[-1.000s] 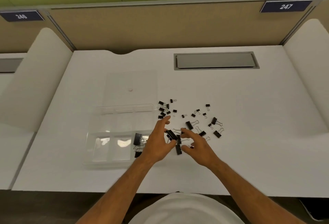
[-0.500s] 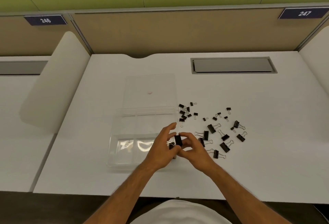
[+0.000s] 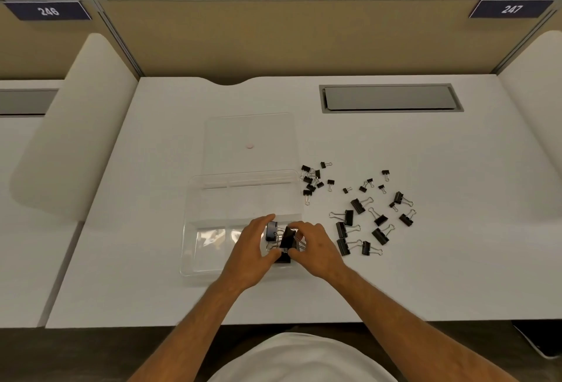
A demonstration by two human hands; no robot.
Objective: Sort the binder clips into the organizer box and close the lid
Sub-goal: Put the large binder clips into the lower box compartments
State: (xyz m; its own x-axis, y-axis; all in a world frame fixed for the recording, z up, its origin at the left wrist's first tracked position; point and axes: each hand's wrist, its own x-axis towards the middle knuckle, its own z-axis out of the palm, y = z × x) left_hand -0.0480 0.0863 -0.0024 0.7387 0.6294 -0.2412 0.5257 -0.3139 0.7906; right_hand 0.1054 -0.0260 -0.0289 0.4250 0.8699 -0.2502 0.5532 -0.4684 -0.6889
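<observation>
While over the organizer box (image 3: 194, 260), right hand (image 3: 314, 249) pinching large binder clip (image 3: 288, 237); left hand (image 3: 249, 255) curled, touching it

Box (image 3: 194, 229): clear glossy plastic.
Lid (image 3: 273, 135): clear plastic, smooth.
Clips (image 3: 380, 234): matt black bodies, bright wire handles.
Desk (image 3: 395, 275): white, smooth, matt.

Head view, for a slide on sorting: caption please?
Both hands, left and right, place large binder clips into the open organizer box.

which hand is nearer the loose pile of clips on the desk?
Right. The right hand is beside the loose clips; the left hand is farther, over the organizer box.
</observation>
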